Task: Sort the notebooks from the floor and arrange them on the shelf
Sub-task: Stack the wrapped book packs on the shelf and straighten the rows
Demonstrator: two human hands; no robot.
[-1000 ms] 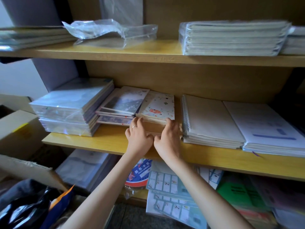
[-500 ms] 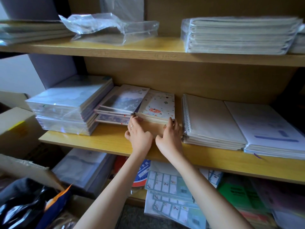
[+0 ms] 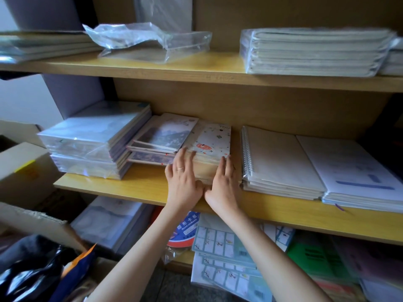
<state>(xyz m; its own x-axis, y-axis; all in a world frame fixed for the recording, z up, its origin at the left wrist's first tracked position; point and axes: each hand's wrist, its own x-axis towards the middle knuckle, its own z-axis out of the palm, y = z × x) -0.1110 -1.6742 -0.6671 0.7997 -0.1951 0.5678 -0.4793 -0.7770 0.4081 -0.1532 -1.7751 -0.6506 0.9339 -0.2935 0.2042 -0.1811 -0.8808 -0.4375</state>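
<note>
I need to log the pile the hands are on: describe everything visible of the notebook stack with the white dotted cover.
The notebook stack lies flat on the middle shelf, between a purple-covered pile and a spiral-bound pile. Its top cover is white with small coloured motifs and a red-orange figure; cream page edges face forward. The left hand and right hand lay straight fingers against that front face.

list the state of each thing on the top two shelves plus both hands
patterned stack: closed, lying flat
left hand: flat, fingers straight, pressing its front edge
right hand: flat, fingers straight, pressing the same edge
purple notebooks: closed, piled askew
wrapped stack: in plastic wrap, lying flat
spiral notebooks: closed, stacked flat
plastic bag: crumpled, lying loose
</note>
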